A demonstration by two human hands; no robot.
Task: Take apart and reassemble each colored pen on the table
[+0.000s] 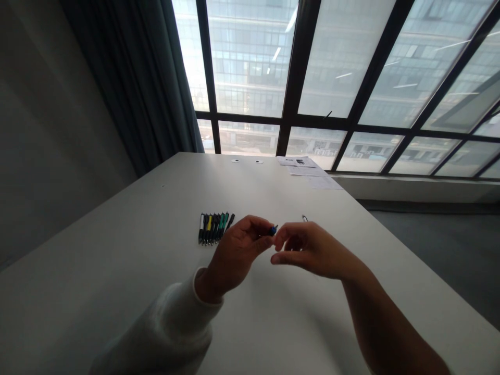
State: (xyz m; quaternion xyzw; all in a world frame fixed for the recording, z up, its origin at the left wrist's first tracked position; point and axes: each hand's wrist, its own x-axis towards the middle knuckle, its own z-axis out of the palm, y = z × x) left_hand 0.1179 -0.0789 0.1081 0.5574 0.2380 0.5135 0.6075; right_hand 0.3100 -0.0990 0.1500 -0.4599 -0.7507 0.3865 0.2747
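The left hand [234, 252] pinches a small blue part [272, 230] at its fingertips, while the open right hand [310, 252] sits just beside it, not gripping. So slight a hold could slip, dropping the part onto the white desk [128, 250] near the row of pens [215, 228].
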